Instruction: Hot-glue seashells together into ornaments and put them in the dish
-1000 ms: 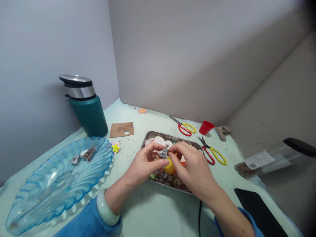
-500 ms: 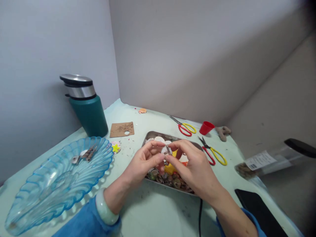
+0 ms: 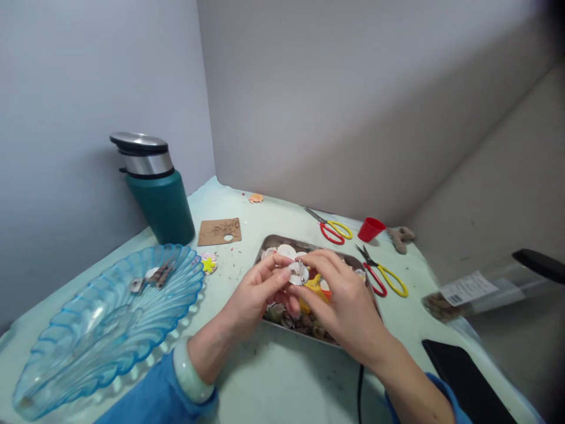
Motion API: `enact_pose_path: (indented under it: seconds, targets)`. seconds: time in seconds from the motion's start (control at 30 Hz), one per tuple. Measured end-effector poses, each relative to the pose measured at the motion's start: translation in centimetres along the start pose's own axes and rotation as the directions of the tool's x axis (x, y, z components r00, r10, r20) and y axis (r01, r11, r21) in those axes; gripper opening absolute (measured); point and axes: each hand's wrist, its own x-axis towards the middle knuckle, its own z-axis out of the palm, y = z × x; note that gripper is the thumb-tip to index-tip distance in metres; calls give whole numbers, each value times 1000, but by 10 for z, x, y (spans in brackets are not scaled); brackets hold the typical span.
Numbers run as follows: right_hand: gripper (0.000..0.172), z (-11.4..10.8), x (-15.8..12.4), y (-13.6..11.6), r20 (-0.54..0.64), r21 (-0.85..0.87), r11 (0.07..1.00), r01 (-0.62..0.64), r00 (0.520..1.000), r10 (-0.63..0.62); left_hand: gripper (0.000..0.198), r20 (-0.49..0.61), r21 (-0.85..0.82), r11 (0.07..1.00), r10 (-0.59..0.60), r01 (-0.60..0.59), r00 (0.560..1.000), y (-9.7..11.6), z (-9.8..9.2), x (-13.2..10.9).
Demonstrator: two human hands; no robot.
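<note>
Over the metal tray, my left hand (image 3: 260, 290) pinches the left edge of a small white disc (image 3: 298, 273). A greyish bit sits on its face, too small to name. The fingers of my right hand (image 3: 339, 297) are closed on the right side of the same disc. Below, the tray (image 3: 277, 239) holds white round pieces (image 3: 286, 251), a yellow piece (image 3: 314, 285) and a heap of small shell-like brown and green pieces (image 3: 277, 312). My hands hide part of its contents.
At left a clear blue leaf-shaped dish (image 3: 88, 347) holds several small brown pieces. Behind it stand a green bottle (image 3: 165, 206) and a brown card (image 3: 209, 234). Two scissors (image 3: 339, 229), a red cup (image 3: 369, 229), a clear container (image 3: 481, 294) and a black flat object (image 3: 463, 377) lie rightward.
The white disc has turned in my fingers, so more of its face shows. My right hand has shifted slightly left. The whole view has moved a little.
</note>
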Motion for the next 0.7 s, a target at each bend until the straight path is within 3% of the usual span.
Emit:
enact_pose_path:
  seconds: [0.2,0.57,0.7]
  targets:
    - [26,2,-3,3,-61,-133,990,38,997,-47,25,-114,99,995,18,-7,993,0,0,0]
    - [21,-2,3,-1,-34,55,997,53,998,-52,22,-75,57,998,14,-9,997,-4,-4,3]
    - [23,-2,0,2,-34,-12,999,52,998,-53,25,-157,128,992,24,-4,987,-3,-3,5]
